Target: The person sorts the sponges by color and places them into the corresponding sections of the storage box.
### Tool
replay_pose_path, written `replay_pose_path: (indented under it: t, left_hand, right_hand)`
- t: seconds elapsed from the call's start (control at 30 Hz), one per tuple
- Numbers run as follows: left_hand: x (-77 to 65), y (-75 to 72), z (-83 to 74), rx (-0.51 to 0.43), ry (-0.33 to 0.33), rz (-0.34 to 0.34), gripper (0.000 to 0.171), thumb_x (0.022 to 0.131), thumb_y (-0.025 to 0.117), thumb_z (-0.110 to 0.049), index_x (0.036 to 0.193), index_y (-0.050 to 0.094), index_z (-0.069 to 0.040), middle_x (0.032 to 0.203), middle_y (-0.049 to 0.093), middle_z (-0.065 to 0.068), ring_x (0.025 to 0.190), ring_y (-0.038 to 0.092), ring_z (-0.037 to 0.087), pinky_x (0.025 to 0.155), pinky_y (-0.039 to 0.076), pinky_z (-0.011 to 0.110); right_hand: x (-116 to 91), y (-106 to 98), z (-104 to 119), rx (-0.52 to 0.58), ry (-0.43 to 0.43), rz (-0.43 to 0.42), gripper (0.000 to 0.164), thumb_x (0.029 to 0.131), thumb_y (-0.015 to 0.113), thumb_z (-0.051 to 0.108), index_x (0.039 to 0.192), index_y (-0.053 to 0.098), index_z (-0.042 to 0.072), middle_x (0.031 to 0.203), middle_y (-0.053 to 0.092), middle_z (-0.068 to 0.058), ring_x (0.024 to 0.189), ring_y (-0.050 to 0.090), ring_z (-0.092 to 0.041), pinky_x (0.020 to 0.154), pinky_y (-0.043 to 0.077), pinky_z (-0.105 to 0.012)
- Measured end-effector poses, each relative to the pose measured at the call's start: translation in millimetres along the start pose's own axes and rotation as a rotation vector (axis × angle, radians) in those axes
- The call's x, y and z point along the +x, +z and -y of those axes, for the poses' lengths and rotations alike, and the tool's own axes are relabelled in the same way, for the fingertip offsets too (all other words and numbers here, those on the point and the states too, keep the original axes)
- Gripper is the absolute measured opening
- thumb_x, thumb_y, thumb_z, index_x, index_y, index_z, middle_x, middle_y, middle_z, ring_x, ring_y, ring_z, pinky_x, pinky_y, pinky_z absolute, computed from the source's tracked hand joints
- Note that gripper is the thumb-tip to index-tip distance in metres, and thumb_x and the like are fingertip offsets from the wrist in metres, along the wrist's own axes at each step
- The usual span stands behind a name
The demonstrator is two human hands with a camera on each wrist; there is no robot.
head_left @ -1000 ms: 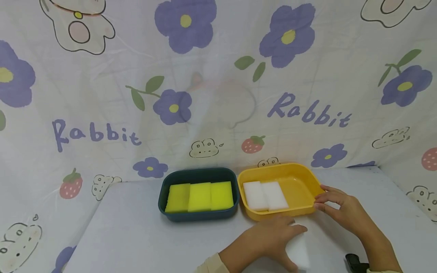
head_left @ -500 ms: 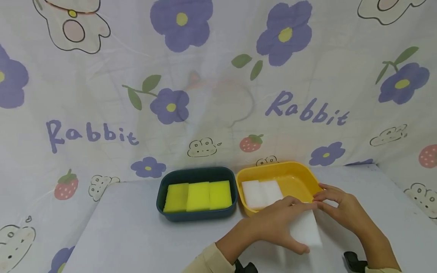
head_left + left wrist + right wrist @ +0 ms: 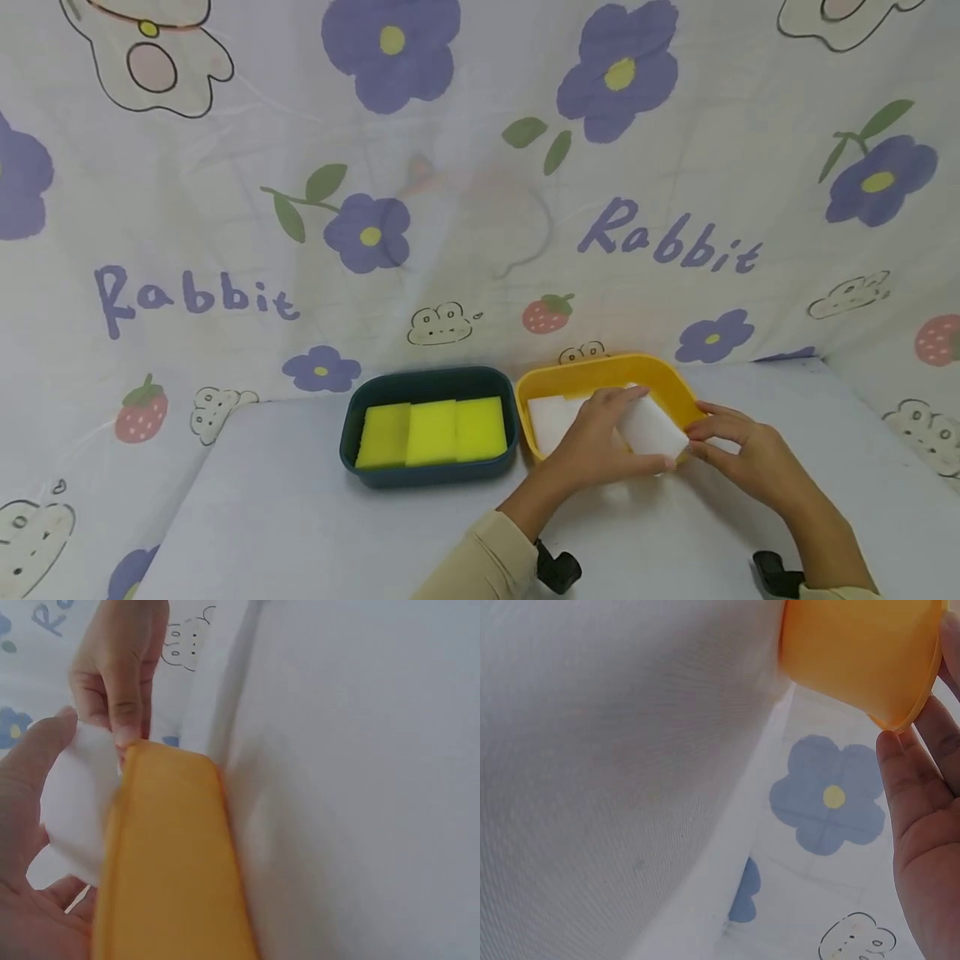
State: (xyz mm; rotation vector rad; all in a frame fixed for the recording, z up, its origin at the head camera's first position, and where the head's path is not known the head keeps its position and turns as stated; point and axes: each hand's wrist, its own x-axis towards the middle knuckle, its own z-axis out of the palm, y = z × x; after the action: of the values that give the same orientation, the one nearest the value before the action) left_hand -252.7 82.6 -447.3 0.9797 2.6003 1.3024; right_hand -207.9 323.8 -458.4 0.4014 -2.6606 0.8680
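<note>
My left hand [image 3: 592,446] grips a white sponge [image 3: 652,429] between thumb and fingers, tilted over the right part of a yellow rectangular container [image 3: 637,371]. In the left wrist view, the sponge [image 3: 81,799] overlaps the container's wall [image 3: 176,855], thumb on one side and fingers on the other. Two more white sponges [image 3: 547,422] lie side by side inside on the left, the second partly hidden by my left hand. My right hand [image 3: 750,454] pinches the container's right-hand rim; the right wrist view shows fingertips [image 3: 891,746] right at that rim.
Left of the yellow container, close beside it, stands a dark green container [image 3: 427,477] with three overlapping yellow sponges [image 3: 431,433]. Both stand on a white tabletop [image 3: 285,500], in front of a printed curtain [image 3: 480,167]. Black wrist mounts [image 3: 558,568] show below the hands.
My left hand has lifted the white sponge from the table in front, up and over the yellow container. The right hand has stayed on the rim. The head view has shifted slightly.
</note>
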Motion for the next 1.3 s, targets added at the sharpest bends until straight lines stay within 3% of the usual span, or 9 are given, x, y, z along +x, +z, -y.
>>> replay_pose_path:
  t: [0.17,0.47,0.63,0.73,0.87,1.0,1.07,1.2,1.3]
  left_hand:
    - [12.1,12.7,3.4,-0.072,-0.034,-0.063,0.086,0.081,0.080,-0.050,0.152,0.043,-0.020,0.148,0.042,-0.001,0.120,0.048,0.011,0.090,0.051,0.024]
    - [26.4,23.6,5.0,-0.104,-0.035,-0.092,0.086,0.083,0.081,-0.041,0.155,0.036,-0.026,0.160,0.029,-0.006,0.129,0.046,0.016,0.095,0.051,0.030]
    - [31.6,25.0,3.5,-0.042,-0.054,-0.059,0.087,0.083,0.082,-0.037,0.155,0.036,-0.021,0.159,0.031,-0.003,0.128,0.047,0.015,0.099,0.049,0.030]
    - [32.8,23.9,3.7,-0.024,-0.071,-0.022,0.083,0.086,0.079,-0.032,0.155,0.035,-0.016,0.158,0.033,-0.001,0.133,0.044,0.013,0.107,0.043,0.030]
    - [34.3,23.4,5.9,0.039,-0.058,0.041,0.064,0.092,0.069,-0.020,0.150,0.043,-0.012,0.155,0.039,0.003,0.142,0.036,0.014,0.117,0.029,0.028]
    - [36.5,24.7,6.4,0.165,-0.030,0.114,0.037,0.097,0.057,-0.017,0.133,0.065,-0.013,0.142,0.056,-0.001,0.139,0.041,0.013,0.118,0.025,0.026]
    - [37.3,25.3,4.9,0.226,-0.026,0.147,0.031,0.100,0.052,-0.020,0.123,0.072,-0.014,0.129,0.065,-0.007,0.134,0.047,0.011,0.118,0.023,0.025]
    - [38.3,26.2,0.4,0.312,-0.026,0.190,0.036,0.105,0.042,-0.027,0.102,0.076,-0.016,0.093,0.069,-0.013,0.113,0.061,0.004,0.116,0.026,0.022]
    - [36.9,26.6,-2.0,0.379,0.015,0.199,0.041,0.106,0.037,-0.030,0.093,0.074,-0.016,0.082,0.065,-0.010,0.099,0.065,0.003,0.113,0.030,0.020]
  right_hand:
    - [0,-5,2,0.029,0.052,0.039,0.013,0.082,0.083,0.014,0.093,0.079,0.018,0.128,0.065,-0.020,0.128,0.049,-0.048,0.096,0.041,-0.069]
    - [-1,-7,3,0.030,0.071,0.054,0.012,0.082,0.083,0.015,0.092,0.078,0.018,0.129,0.064,-0.021,0.129,0.047,-0.049,0.096,0.041,-0.070]
    - [0,-5,2,0.040,0.078,0.061,0.012,0.083,0.083,0.016,0.094,0.079,0.016,0.126,0.066,-0.018,0.130,0.047,-0.048,0.098,0.041,-0.068]
    - [0,-4,2,0.043,0.080,0.061,0.012,0.083,0.082,0.016,0.095,0.079,0.015,0.127,0.066,-0.019,0.130,0.047,-0.047,0.098,0.041,-0.067]
    - [0,-3,2,0.041,0.096,0.066,0.012,0.083,0.082,0.013,0.095,0.079,0.012,0.130,0.063,-0.022,0.130,0.047,-0.048,0.099,0.040,-0.067]
    - [0,-2,3,0.041,0.093,0.062,0.012,0.083,0.082,0.011,0.095,0.079,0.011,0.129,0.063,-0.023,0.130,0.047,-0.048,0.099,0.040,-0.068]
    - [1,-2,3,0.047,0.083,0.058,0.012,0.083,0.082,0.011,0.094,0.079,0.011,0.128,0.064,-0.022,0.130,0.047,-0.048,0.099,0.040,-0.067]
    - [1,-2,3,0.038,0.053,0.039,0.012,0.081,0.083,0.011,0.092,0.079,0.014,0.125,0.067,-0.019,0.128,0.050,-0.045,0.098,0.042,-0.064]
    - [1,-2,3,0.032,0.052,0.033,0.012,0.081,0.083,0.011,0.092,0.079,0.014,0.123,0.068,-0.018,0.128,0.051,-0.044,0.098,0.042,-0.063]
